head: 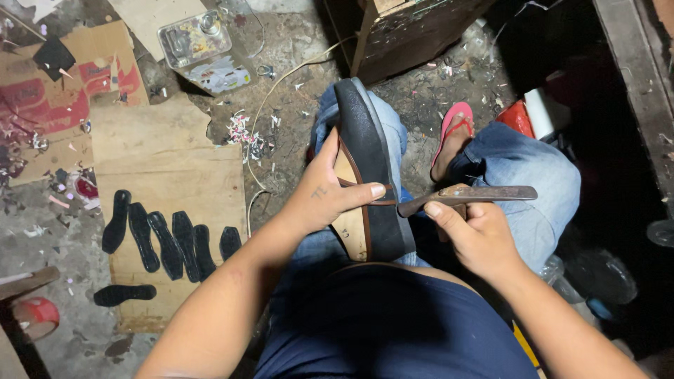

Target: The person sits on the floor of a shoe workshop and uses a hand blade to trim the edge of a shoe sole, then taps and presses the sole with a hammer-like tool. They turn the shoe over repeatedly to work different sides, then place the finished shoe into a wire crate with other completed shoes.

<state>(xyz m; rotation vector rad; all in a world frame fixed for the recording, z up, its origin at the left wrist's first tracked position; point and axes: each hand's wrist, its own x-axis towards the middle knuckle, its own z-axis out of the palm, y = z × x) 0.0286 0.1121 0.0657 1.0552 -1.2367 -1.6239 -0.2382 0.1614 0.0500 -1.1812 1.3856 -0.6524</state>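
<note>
Your left hand point(324, 196) grips the sandal point(368, 168) on your lap; your right hand point(479, 235) is closed around the knife point(469, 196).

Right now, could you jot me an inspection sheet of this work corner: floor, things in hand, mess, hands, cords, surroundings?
Surface: gritty concrete floor with flattened cardboard sheets laid on it.
Job's things: sandal with a thick black sole, propped on the knee; rusty flat metal tool beside its edge.
Clutter: row of black sole pieces on the cardboard, paper scraps, clear bottle, red tape roll.
Hands: left hand grips the sandal, thumb on its strap; right hand holds the tool's handle.
Cables: one pale cord trailing over the floor.
Surroundings: wooden furniture ahead, pink flip-flop on the person's foot, dark right side.
</note>
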